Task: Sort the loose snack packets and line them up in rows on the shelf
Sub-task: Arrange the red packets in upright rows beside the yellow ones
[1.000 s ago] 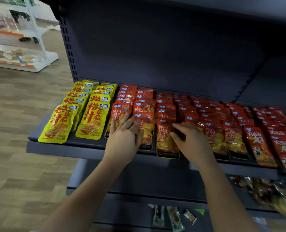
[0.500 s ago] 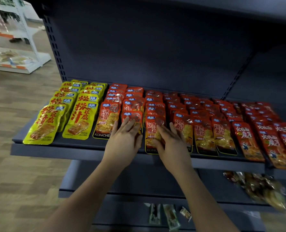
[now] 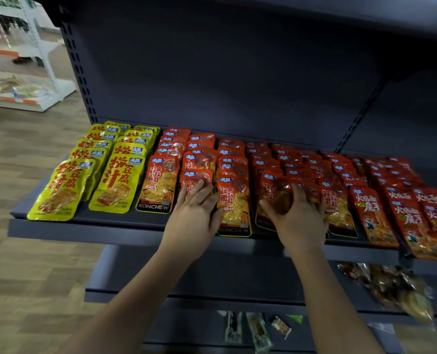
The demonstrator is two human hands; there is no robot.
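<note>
Snack packets lie in rows on the dark shelf [image 3: 84,229]: yellow packets [image 3: 115,185] at the left, orange-red packets [image 3: 158,185] across the middle, red packets [image 3: 370,215] at the right. My left hand [image 3: 194,210] rests flat with straight fingers on the front packet of the second orange-red row. My right hand [image 3: 299,221] is two rows further right. It holds the front orange packet [image 3: 276,190] there between thumb and fingers, and the packet's lower part is hidden in my hand.
A heap of loose clear-wrapped snacks [image 3: 391,284] lies on the lower shelf at the right. A few small packets [image 3: 258,328] lie on the bottom shelf. A white rack [image 3: 20,90] stands far left on the wooden floor. The shelf's back panel rises behind the rows.
My right hand moved from the third orange-red row to the fourth and took hold of its front packet. My left hand stayed on the second row.
</note>
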